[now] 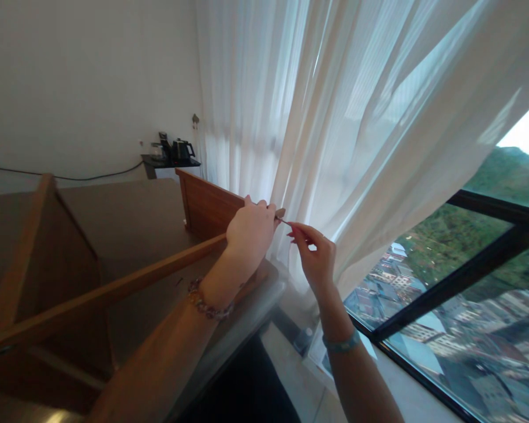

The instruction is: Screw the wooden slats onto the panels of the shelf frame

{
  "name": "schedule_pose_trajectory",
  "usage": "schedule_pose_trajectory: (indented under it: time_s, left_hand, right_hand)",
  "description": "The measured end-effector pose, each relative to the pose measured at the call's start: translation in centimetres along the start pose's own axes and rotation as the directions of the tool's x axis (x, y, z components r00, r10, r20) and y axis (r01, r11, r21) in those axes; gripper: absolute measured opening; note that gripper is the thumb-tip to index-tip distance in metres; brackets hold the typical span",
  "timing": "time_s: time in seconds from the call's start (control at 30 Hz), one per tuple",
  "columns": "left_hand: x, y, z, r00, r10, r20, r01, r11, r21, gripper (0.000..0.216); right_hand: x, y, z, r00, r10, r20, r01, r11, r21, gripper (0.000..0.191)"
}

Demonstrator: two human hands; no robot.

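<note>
A wooden frame (150,271) made of joined boards lies on a grey-beige padded surface. My left hand (252,230) is closed over the frame's far right corner, back of the hand upward. The fingers curl around the wood, so their tips are hidden. Just right of that corner, my right hand (316,254) pinches a thin metal rod (284,221), like a hex key, between thumb and fingertips. The rod's other end meets the wood beside my left fingers; the exact contact is too small to make out.
Sheer white curtains (304,129) hang directly behind the corner. A black-framed window (458,264) is at the right. At the back, a small dark-topped cabinet (171,165) bears a black kettle (182,151). A black cable (83,178) runs along the wall. A small dark piece (179,282) lies inside the frame.
</note>
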State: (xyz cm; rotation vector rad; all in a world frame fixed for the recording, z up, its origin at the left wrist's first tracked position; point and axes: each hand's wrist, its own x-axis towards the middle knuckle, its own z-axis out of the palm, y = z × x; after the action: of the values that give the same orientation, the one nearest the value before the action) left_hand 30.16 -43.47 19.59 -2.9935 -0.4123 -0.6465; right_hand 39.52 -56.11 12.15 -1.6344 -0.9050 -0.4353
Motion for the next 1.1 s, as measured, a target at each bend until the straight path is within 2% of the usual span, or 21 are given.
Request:
schedule_pose_trajectory:
  time_s: [0.03, 0.1, 0.2, 0.3, 0.43, 0.5, 0.6, 0.83, 0.97, 1.03, 1.1]
  left_hand:
    - [0.0, 0.0, 0.0, 1.000, -0.002, 0.001, 0.002, 1.000, -0.006, 0.034]
    - [0.0, 0.0, 0.0, 1.000, -0.007, 0.002, 0.007, 1.000, -0.019, 0.033]
    - [0.0, 0.1, -0.1, 1.000, -0.014, 0.008, 0.014, 1.000, -0.026, 0.032]
    - [0.0, 0.1, 0.0, 0.999, -0.032, 0.014, 0.032, 0.999, -0.041, 0.032]
    - [0.1, 0.1, 0.1, 1.000, -0.026, 0.009, 0.026, 0.999, -0.047, 0.030]
    - [0.1, 0.1, 0.1, 1.000, -0.016, 0.001, 0.016, 0.999, -0.038, 0.030]
    - [0.1, 0.1, 0.1, 1.000, -0.015, -0.004, 0.015, 0.999, -0.037, 0.030]
    - [0.1, 0.1, 0.0, 0.999, -0.040, 0.016, 0.041, 0.997, -0.068, 0.032]
    - [0.1, 0.1, 0.1, 0.999, -0.041, 0.022, 0.042, 0.997, -0.069, 0.031]
    - [0.1, 0.1, 0.1, 0.999, -0.042, 0.012, 0.043, 0.997, -0.064, 0.031]
    - [0.1, 0.1, 0.1, 0.999, -0.045, 0.010, 0.046, 0.997, -0.064, 0.030]
  right_hand:
    - [-0.1, -0.1, 0.4, 0.996, 0.091, 0.008, -0.091, 0.988, 0.125, 0.026]
    - [-0.2, -0.3, 1.4, 0.965, 0.255, 0.060, -0.259, 0.900, 0.351, 0.033]
    - [-0.5, -0.7, 2.8, 0.925, 0.369, 0.087, -0.359, 0.779, 0.514, 0.037]
    - [-0.7, -0.9, 3.5, 0.941, 0.338, 0.011, -0.294, 0.801, 0.522, 0.033]
    - [-0.8, -0.9, 3.2, 0.977, 0.168, -0.131, -0.123, 0.948, 0.292, 0.026]
    - [-0.8, -0.8, 2.8, 0.984, 0.113, -0.139, -0.085, 0.977, 0.195, 0.027]
    - [-0.8, -0.7, 2.5, 0.987, 0.087, -0.138, -0.066, 0.987, 0.148, 0.027]
    - [-1.1, -1.2, 3.9, 0.957, 0.075, -0.282, -0.008, 0.973, 0.232, 0.024]
    - [-0.8, -1.6, 4.5, 0.935, 0.144, -0.324, -0.023, 0.937, 0.349, 0.029]
    - [-0.6, -1.9, 4.7, 0.933, 0.178, -0.312, -0.029, 0.904, 0.427, 0.034]
    - [-0.6, -2.1, 4.7, 0.933, 0.192, -0.305, -0.025, 0.879, 0.476, 0.048]
